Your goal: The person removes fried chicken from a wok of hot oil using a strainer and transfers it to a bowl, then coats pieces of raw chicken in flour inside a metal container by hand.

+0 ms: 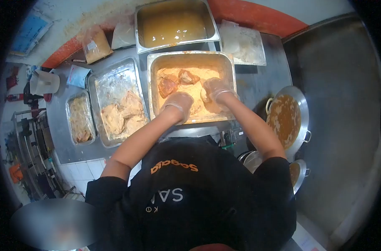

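Both of my hands wear clear plastic gloves and reach into a deep metal pan of orange-tinted flour. My left hand is low in the flour at the pan's near side, its fingers mostly hidden. On the right side, my right hand curls around a flour-coated piece of chicken, partly hidden by the fingers. Two darker, lightly dusted chicken pieces, one reddish brown and one smaller, lie in the flour beyond my left hand.
Behind the flour stands a pan of yellowish liquid. Left of it, a metal tray holds floured chicken pieces, beside a smaller filled tray. Large pans of brown liquid stand at right. Plastic bags line the wall.
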Available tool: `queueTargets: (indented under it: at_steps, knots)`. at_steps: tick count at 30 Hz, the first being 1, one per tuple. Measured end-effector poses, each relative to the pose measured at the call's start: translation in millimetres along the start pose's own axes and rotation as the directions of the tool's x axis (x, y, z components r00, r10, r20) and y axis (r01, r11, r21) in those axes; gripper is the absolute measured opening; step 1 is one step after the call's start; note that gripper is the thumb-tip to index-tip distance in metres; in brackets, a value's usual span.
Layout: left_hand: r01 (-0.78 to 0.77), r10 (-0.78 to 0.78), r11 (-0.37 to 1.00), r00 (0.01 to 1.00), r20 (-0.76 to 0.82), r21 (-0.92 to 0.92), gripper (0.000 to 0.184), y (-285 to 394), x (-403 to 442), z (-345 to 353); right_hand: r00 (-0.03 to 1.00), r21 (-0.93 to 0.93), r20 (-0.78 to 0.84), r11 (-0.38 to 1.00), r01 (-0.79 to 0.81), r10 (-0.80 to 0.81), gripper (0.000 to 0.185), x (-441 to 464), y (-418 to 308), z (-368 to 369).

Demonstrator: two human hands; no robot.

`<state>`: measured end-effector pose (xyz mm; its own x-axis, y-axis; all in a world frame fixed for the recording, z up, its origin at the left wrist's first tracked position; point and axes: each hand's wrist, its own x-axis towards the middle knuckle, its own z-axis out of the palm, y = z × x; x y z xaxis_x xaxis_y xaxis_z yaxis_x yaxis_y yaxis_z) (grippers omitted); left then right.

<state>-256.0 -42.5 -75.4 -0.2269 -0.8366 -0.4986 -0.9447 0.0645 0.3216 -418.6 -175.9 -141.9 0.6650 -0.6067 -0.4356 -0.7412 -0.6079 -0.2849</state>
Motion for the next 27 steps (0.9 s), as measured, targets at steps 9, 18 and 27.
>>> queueTargets:
  at_steps: [9, 18, 27]
  knots:
    - [0.028, -0.031, 0.998, 0.999, 0.043, 0.064, 0.023, 4.5, 18.7, 19.5, 0.999, -0.244, 0.042, 0.969, 0.034, -0.024, 0.023, -18.6, -20.0, -19.6]
    - [0.100, -0.128, 0.964, 0.986, -0.102, -0.245, 0.027, -15.3, 19.8, 10.5, 0.987, 0.228, -0.138, 0.972, -0.055, 0.088, 0.016, -26.6, -5.3, -17.6]
    - [-0.020, -0.005, 0.980, 0.992, -0.127, -0.200, 0.022, -12.0, 19.7, 39.6, 0.933, 0.382, -0.288, 0.919, -0.092, 0.213, 0.028, -36.3, -30.5, -2.2]
